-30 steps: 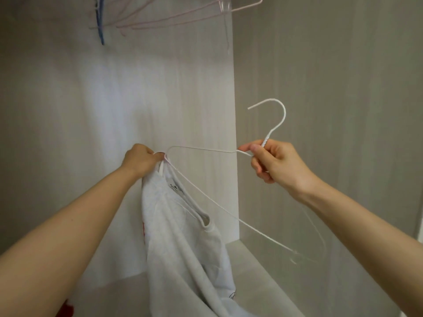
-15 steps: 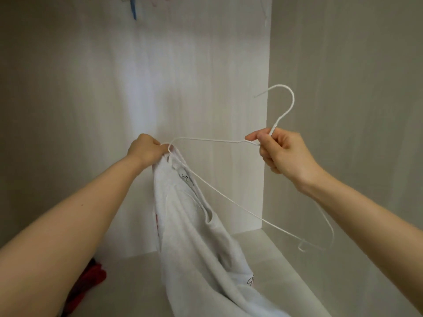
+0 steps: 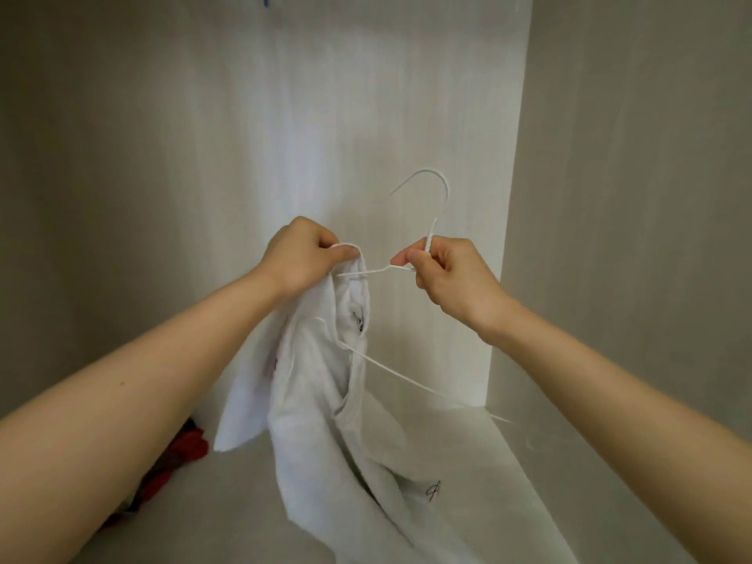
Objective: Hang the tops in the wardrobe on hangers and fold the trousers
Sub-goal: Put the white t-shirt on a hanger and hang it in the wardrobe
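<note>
Our left hand (image 3: 303, 254) is clenched round the collar of the white top (image 3: 313, 421) and one end of the wire hanger (image 3: 433, 226), while our right hand (image 3: 447, 278) pinches the hanger's neck just below the hook. The top hangs from that fist inside the wardrobe, its hem trailing on the wardrobe floor (image 3: 244, 502) near a red garment (image 3: 181, 451). We judge it best to hold the neckline wide and steer the free arm in slowly — thin wire snags — seating both shoulders evenly before lifting.
</note>
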`<move>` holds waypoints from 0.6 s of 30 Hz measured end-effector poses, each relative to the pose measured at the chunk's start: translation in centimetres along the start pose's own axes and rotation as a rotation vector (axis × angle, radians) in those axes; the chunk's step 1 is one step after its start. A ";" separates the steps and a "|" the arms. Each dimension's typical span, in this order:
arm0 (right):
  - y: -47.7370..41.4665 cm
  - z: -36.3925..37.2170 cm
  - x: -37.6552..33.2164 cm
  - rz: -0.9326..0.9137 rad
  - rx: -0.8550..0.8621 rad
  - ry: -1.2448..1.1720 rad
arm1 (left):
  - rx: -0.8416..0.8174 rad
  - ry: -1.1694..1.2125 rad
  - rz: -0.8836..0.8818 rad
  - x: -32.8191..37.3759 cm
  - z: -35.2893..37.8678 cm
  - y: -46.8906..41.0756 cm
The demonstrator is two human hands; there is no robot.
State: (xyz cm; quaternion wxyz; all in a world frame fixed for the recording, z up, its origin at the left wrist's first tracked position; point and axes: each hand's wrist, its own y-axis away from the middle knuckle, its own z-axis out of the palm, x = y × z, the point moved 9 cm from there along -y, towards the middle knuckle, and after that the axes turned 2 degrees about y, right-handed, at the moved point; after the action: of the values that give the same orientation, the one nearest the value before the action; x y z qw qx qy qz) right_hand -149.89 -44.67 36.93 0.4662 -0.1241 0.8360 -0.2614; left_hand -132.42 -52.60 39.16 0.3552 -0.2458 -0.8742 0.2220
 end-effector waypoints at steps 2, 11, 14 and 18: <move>-0.3 0.1 0.4 -0.002 -0.023 0.009 | 0.041 -0.021 0.021 2.2 0.5 0.8; -1.2 -7.1 -0.1 -0.054 0.094 -0.267 | 0.217 -0.363 0.049 7.9 -1.6 3.1; -1.3 -7.8 -1.1 -0.110 0.131 -0.207 | 0.178 -0.405 -0.021 7.4 -3.0 3.7; -1.1 -4.0 -2.2 -0.137 0.024 -0.152 | 0.176 -0.292 -0.059 7.7 -3.5 5.2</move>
State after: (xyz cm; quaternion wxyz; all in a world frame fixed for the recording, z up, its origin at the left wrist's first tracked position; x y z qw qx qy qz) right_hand -152.16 -43.31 40.87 0.5107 -0.1947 0.7846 -0.2926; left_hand -133.31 -43.25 42.44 0.2508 -0.1529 -0.9005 0.3207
